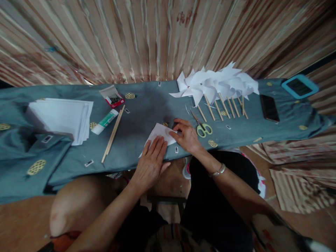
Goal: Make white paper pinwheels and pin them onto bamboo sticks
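A folded white sheet of paper (160,131) lies near the front edge of the cloth-covered table. My left hand (151,162) rests flat on its lower left part, fingers stretched out and pressing down. At the right corner of the paper, my right hand (187,135) has its thumb on the sheet and its other fingers bent around the corner. The undersides of those fingers are hidden. Just right of that hand lie scissors (204,130) with green handles, blades pointing away.
Several white paper pinwheels (217,85) on wooden sticks lie at the back right, beside a phone (270,108) and a blue-framed device (300,86). On the left are a paper stack (61,115), a glue stick (105,121), an opened small box (112,98) and loose wooden sticks (113,134).
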The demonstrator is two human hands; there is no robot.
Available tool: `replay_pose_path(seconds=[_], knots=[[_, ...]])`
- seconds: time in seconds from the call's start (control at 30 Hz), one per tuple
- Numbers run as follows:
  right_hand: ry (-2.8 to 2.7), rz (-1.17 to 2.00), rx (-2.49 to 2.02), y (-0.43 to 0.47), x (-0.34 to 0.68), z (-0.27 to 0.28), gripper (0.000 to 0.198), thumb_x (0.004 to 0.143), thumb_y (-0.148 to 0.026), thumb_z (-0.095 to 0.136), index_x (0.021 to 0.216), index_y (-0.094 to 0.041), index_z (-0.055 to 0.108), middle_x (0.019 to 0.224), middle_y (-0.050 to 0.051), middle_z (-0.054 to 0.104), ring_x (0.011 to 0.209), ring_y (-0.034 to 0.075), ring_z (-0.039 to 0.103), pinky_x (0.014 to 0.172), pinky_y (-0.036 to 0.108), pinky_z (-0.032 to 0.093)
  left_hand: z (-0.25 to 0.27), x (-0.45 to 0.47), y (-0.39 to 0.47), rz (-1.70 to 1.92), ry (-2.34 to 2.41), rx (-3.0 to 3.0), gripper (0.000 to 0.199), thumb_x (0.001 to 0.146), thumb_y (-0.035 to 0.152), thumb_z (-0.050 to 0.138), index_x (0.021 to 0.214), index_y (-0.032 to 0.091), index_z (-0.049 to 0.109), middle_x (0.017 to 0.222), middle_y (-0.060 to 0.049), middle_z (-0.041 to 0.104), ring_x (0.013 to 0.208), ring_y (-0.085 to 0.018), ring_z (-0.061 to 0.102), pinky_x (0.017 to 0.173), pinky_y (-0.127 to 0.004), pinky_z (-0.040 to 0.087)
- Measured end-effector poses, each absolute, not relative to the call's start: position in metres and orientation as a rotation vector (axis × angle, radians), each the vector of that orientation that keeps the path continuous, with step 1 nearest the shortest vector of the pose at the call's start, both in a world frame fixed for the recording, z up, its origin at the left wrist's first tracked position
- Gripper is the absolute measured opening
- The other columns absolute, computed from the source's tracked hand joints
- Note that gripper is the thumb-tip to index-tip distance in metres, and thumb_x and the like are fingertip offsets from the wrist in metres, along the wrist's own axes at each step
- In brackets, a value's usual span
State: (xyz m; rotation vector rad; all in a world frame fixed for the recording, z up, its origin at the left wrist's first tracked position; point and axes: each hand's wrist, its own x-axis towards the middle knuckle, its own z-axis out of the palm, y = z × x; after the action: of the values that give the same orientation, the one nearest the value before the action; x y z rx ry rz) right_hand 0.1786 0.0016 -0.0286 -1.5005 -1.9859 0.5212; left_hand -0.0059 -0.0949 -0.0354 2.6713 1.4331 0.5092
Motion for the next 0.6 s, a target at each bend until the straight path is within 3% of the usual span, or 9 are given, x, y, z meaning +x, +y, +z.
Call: replay_pose_path(seconds=[0.6], knots=[[-2.020,0.491,-1.501,0.0040,0.1775,-0.0292,0.008,0.077,-0.023,0.074,0.074,-0.022,0.067,0.120,0.011,0.069,0.118,0.029,0.061,0.104,0.046,0.047,-0.0359,-0.0063,-0.0948,0.471,1.432,2.626,0.064,0.098,0.044,0.045,0.146,0.003,0.036,0.151,-0.025,0.043,0.145,-0.037,0.034,0.116,-0.055,0.032]])
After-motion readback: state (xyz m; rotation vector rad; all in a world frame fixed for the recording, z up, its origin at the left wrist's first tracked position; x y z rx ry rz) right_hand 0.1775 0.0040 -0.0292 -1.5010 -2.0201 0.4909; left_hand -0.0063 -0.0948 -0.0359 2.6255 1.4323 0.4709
